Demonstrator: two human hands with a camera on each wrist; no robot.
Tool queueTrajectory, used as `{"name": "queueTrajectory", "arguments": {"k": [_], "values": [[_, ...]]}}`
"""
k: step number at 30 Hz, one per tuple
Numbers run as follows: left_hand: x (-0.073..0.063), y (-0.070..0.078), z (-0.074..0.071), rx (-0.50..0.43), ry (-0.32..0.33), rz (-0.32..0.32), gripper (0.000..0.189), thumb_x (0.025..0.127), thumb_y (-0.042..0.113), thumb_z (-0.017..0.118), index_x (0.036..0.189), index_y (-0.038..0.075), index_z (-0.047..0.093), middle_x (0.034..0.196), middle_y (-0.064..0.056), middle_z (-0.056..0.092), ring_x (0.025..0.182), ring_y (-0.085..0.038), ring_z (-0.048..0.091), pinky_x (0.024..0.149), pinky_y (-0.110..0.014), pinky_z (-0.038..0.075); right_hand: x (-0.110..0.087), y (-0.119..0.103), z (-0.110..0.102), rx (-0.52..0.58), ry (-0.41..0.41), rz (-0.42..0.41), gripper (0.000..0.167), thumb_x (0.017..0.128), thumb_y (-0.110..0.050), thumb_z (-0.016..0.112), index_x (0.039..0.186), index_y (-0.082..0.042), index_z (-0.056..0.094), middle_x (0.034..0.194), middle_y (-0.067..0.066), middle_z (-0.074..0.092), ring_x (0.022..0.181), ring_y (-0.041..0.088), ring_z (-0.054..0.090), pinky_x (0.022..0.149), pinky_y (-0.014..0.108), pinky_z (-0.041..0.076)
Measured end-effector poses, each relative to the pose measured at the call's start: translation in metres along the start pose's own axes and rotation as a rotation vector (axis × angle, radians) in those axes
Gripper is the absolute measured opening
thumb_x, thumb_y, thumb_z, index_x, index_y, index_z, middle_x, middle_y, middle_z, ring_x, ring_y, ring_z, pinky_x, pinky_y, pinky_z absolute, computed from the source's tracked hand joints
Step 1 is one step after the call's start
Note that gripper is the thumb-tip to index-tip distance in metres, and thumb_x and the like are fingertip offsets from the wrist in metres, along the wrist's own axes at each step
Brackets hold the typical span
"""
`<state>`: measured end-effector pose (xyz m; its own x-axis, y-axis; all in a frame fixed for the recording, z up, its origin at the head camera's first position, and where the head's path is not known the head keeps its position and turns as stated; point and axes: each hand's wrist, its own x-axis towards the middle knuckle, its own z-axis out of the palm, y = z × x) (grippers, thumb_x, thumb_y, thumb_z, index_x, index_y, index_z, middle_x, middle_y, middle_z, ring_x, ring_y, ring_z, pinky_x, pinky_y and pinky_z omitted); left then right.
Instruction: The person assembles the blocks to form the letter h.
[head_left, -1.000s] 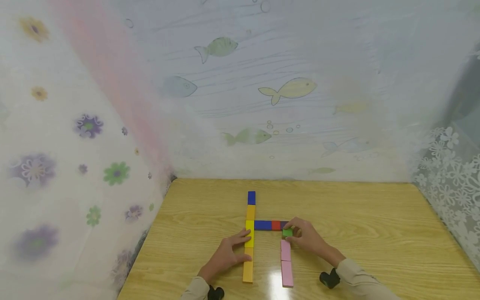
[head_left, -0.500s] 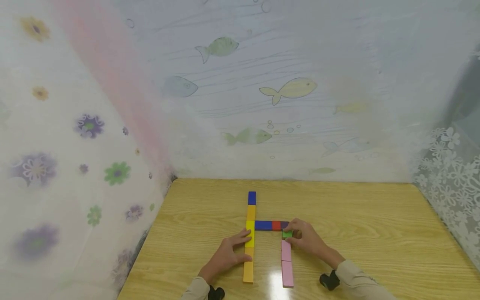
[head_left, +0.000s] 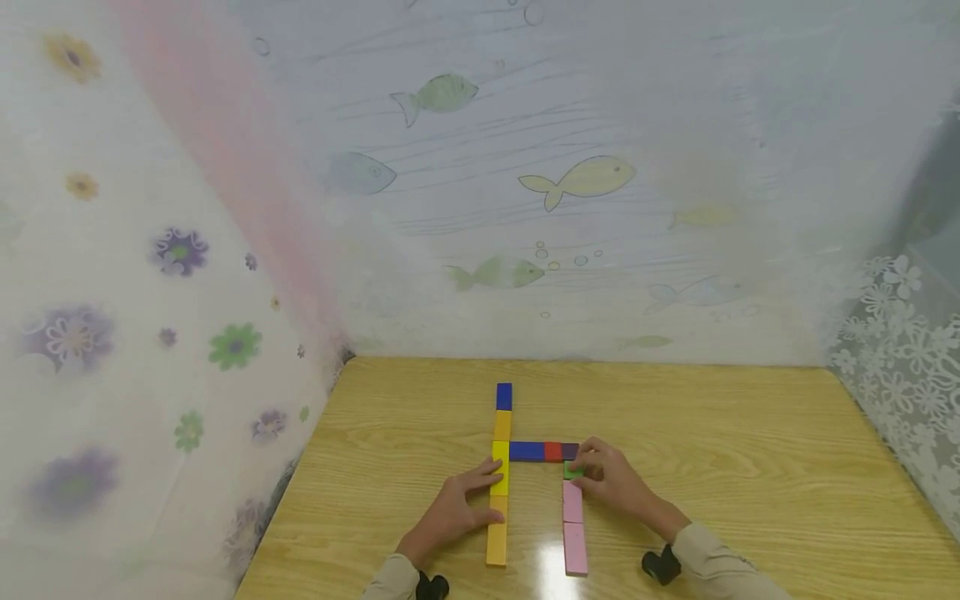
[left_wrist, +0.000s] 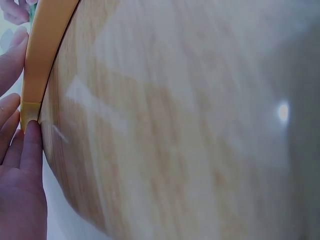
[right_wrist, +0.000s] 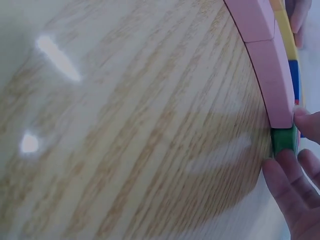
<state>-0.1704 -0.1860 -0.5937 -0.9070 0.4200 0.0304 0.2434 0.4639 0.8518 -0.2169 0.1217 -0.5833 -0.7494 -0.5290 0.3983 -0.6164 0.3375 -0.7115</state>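
Note:
My right hand point(head_left: 618, 482) pinches a small green block point(right_wrist: 284, 141) between thumb and fingers. In the right wrist view the green block sits against the end of a pink block point(right_wrist: 272, 82). A purple block point(head_left: 569, 451) lies just beyond it in the head view. My left hand point(head_left: 450, 508) rests beside the long column, its straight fingertips touching the yellow block point(head_left: 501, 451) and its thumb at the near orange block point(head_left: 497, 546). Seen from the left wrist, the thumb and fingers touch the column's side but are not curled round it.
Past the yellow block, an orange block point(head_left: 502, 425) and a blue block point(head_left: 504, 396) extend the column. A longer blue block point(head_left: 527, 451) and a red block point(head_left: 552, 451) join it to the purple one. A second pink block point(head_left: 575, 550) lies nearer on the wooden table point(head_left: 690, 417).
The green block has shifted slightly toward me and left, into line with the pink blocks, with my right fingers moving along. My left hand stays in place.

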Motion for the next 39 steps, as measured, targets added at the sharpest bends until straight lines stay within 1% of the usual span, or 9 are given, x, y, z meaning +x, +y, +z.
{"name": "queueTrajectory", "arguments": {"k": [5,11,14,19,22,27,31,35,39], "values": [[0.0,0.0,0.001,-0.002,-0.003,-0.01,0.063,0.078,0.037,0.077,0.131,0.01,0.057,0.145,0.006,0.042,0.138,-0.02,0.03,0.11,-0.047,0.027,-0.002,0.001,0.0,-0.017,-0.009,-0.013,0.01,0.078,0.001,0.074,0.086,-0.005,0.072,0.093,0.006,0.055,0.073,0.014,0.052,0.058,0.022,0.047],[-0.001,0.004,0.0,-0.002,0.0,-0.005,0.062,0.079,0.035,0.076,0.131,0.008,0.057,0.144,0.003,0.043,0.137,-0.022,0.031,0.11,-0.048,0.027,-0.006,-0.002,-0.001,-0.067,-0.057,0.005,0.01,0.083,-0.01,0.073,0.093,-0.008,0.072,0.099,0.002,0.053,0.078,0.014,0.05,0.062,0.021,0.046],[-0.002,0.006,0.0,-0.002,-0.001,-0.011,0.063,0.078,0.035,0.077,0.131,0.008,0.056,0.145,0.004,0.042,0.138,-0.021,0.031,0.11,-0.047,0.027,-0.009,-0.006,-0.001,-0.091,-0.08,0.029,0.014,0.085,-0.015,0.072,0.097,-0.008,0.071,0.104,0.0,0.053,0.083,0.013,0.052,0.068,0.023,0.049],[-0.002,0.006,0.0,0.01,0.009,0.001,0.063,0.078,0.035,0.077,0.131,0.007,0.057,0.144,0.003,0.043,0.137,-0.021,0.031,0.11,-0.046,0.028,-0.012,-0.014,0.0,-0.15,-0.106,0.053,0.026,0.085,-0.023,0.072,0.105,-0.006,0.069,0.109,-0.001,0.055,0.094,0.014,0.056,0.078,0.031,0.053],[-0.001,0.005,0.0,0.011,0.009,-0.001,0.063,0.077,0.035,0.077,0.131,0.007,0.057,0.144,0.003,0.043,0.137,-0.021,0.031,0.11,-0.046,0.028,-0.015,-0.02,0.001,-0.222,-0.102,0.045,0.034,0.083,-0.029,0.074,0.107,-0.006,0.069,0.112,0.002,0.057,0.098,0.017,0.057,0.081,0.037,0.053],[-0.001,0.005,0.001,0.006,-0.002,-0.017,0.064,0.078,0.037,0.077,0.132,0.009,0.056,0.145,0.006,0.042,0.138,-0.019,0.03,0.11,-0.046,0.028,-0.021,-0.028,0.002,-0.351,-0.076,0.002,0.051,0.075,-0.041,0.078,0.109,-0.004,0.068,0.119,0.013,0.058,0.108,0.029,0.056,0.087,0.047,0.051],[-0.001,0.005,0.0,0.004,0.004,-0.012,0.064,0.078,0.035,0.077,0.132,0.008,0.056,0.145,0.005,0.042,0.138,-0.019,0.03,0.11,-0.046,0.027,-0.026,-0.033,0.001,-0.415,-0.103,-0.03,0.062,0.072,-0.052,0.076,0.112,-0.005,0.067,0.124,0.016,0.057,0.113,0.034,0.054,0.089,0.052,0.049],[-0.001,0.003,0.0,0.014,0.009,-0.011,0.064,0.078,0.035,0.077,0.132,0.008,0.056,0.145,0.006,0.042,0.138,-0.02,0.03,0.11,-0.046,0.028,-0.031,-0.036,0.001,-0.429,-0.147,-0.06,0.064,0.074,-0.054,0.074,0.114,-0.004,0.067,0.126,0.017,0.056,0.114,0.035,0.054,0.088,0.053,0.049],[0.0,0.001,0.001,0.016,0.006,-0.013,0.064,0.078,0.037,0.077,0.131,0.009,0.057,0.145,0.007,0.042,0.138,-0.019,0.03,0.11,-0.046,0.028,-0.033,-0.038,0.001,-0.445,-0.186,-0.07,0.061,0.077,-0.054,0.07,0.114,-0.005,0.067,0.128,0.017,0.055,0.114,0.035,0.054,0.088,0.053,0.049]]}}
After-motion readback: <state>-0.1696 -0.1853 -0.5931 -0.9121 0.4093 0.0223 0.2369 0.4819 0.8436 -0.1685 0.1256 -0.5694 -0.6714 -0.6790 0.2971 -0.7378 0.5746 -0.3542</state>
